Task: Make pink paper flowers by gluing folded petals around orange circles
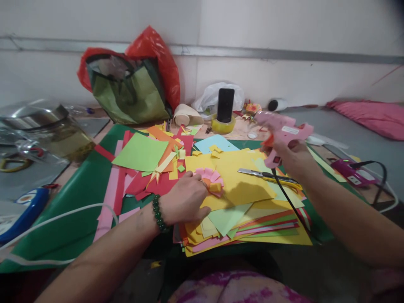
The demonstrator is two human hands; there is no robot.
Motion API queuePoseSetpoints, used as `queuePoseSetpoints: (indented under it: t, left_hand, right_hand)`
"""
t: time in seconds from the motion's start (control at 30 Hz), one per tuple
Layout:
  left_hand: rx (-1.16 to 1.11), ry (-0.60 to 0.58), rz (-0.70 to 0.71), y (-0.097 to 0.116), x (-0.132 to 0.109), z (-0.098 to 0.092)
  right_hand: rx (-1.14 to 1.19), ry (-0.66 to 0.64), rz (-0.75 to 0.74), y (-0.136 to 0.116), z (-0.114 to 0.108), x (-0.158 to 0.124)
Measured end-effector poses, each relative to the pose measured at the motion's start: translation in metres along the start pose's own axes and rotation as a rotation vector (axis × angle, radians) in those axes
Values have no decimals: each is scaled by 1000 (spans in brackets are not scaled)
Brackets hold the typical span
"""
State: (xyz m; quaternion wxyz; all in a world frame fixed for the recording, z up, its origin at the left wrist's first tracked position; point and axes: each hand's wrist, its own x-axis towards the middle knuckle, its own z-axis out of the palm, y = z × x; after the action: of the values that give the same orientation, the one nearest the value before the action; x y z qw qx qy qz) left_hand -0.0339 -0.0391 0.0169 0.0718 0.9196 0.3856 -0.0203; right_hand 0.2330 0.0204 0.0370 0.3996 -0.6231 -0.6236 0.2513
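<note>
A pink hot glue gun [285, 131] with an orange trigger is raised above the right side of the table. My right hand [292, 158] is closed around its handle, and a black cord hangs down from it. At the middle, my left hand [189, 195] has its fingers bent against the left edge of a paper flower [212, 179], holding it. The flower has pink and yellow folded petals and an orange centre, partly hidden by my fingers. Under it lies a stack of yellow paper sheets [246, 168]. A box cutter [268, 175] rests on the sheets, below the glue gun.
Paper scraps and a green sheet [142, 151] lie at left. Behind stand a green bag [132, 92], a phone [225, 105] and a yellow tape roll [223, 125]. A lidded jar [63, 134] is far left, a purple power strip [355, 172] right. A white cable [78, 207] crosses the left side.
</note>
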Motion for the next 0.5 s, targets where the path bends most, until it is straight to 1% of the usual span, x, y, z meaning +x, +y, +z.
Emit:
queuePoseSetpoints:
  t: [0.07,0.1,0.17,0.23,0.3,0.4,0.5]
  left_hand:
    - [12,-51,-15,1,1,-3]
    - [21,-80,-25,2,1,-5]
    - [37,-113,-38,3,2,-8]
    - [49,-115,-34,4,2,-9]
    - [62,-117,-29,5,2,-9]
    - [68,-123,-32,5,2,-9]
    - [47,-110,-31,5,2,-8]
  right_hand:
    - [-81,55,41,4,-7,16]
    - [-178,49,74,7,-9,24]
    - [-417,-6,145,18,-11,41]
    - [-586,-75,202,32,-9,54]
    - [-636,-140,215,46,-5,65]
    - [-710,-241,194,63,-1,76]
    - [-800,-351,175,69,-7,79]
